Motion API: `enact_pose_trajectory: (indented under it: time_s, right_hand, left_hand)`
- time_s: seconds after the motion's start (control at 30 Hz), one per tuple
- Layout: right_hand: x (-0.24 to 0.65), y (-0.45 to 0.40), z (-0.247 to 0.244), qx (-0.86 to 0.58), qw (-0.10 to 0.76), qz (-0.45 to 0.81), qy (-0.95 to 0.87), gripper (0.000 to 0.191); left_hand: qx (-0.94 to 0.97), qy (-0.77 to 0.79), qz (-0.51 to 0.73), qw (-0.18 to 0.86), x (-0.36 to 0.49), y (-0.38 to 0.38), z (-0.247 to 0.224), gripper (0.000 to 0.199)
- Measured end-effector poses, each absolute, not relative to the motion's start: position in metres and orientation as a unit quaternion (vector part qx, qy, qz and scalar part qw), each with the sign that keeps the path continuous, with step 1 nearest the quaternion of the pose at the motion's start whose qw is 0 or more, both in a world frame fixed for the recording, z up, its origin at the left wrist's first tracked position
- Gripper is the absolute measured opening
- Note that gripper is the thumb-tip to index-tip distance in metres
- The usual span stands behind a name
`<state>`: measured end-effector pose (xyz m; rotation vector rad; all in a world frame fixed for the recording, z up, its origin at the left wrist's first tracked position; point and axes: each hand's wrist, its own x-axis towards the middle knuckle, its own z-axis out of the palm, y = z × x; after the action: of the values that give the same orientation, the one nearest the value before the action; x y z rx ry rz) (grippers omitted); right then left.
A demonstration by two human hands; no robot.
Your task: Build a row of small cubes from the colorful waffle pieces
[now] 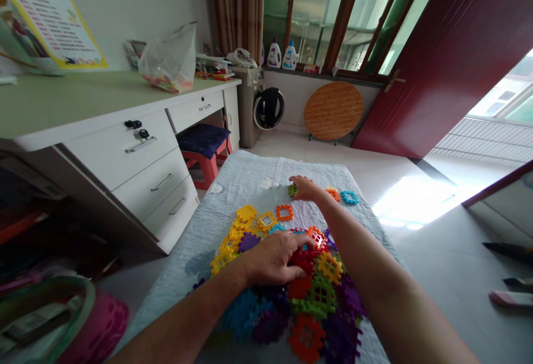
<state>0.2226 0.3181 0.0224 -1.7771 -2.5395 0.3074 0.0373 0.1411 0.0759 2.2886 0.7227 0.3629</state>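
My left hand point(277, 257) rests on a pile of colourful plastic interlocking building pieces, thumb and fingers curved around a red building piece point(303, 263). Farther off, my right hand point(306, 187) reaches across the cloth-covered table, its fingers on a green building piece point(292, 190) that they partly hide. Yellow pieces point(245, 214) lie at the pile's left side, near a purple piece point(249, 241). Toward me are a green window-shaped piece point(321, 296) and an orange one point(307, 337). A loose orange frame piece point(285, 212) lies between my hands.
A blue piece point(350, 197) lies near the right edge of the cloth point(241, 172). To the left stand a desk point(125, 95) with drawers and a red stool point(206, 161). A washing machine point(249, 109) and a round wooden board point(333, 110) are at the back.
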Motion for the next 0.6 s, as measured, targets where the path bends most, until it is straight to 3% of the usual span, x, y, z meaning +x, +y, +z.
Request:
enact_pose_trajectory:
  time_s: [0.13,0.33,0.5,0.6]
  right_hand:
    - [0.231,0.323,0.025,-0.562,0.050,0.113,-0.818,0.069]
    - [0.254,0.332,0.045,-0.572,0.116,0.109,-0.805,0.051]
    - [0.241,0.323,0.036,-0.555,0.057,0.114,-0.822,0.061]
    - [0.230,0.317,0.027,-0.559,0.029,0.104,-0.822,0.056]
  left_hand:
    - [0.883,0.260,0.153,0.360,0.038,0.142,0.075,0.028]
    - [0.888,0.277,0.136,0.340,0.038,0.144,0.074,0.027]
    - [0.903,0.282,0.116,0.302,0.041,0.143,0.068,0.031]
    - [0.913,0.283,0.108,0.273,0.041,0.143,0.066,0.031]
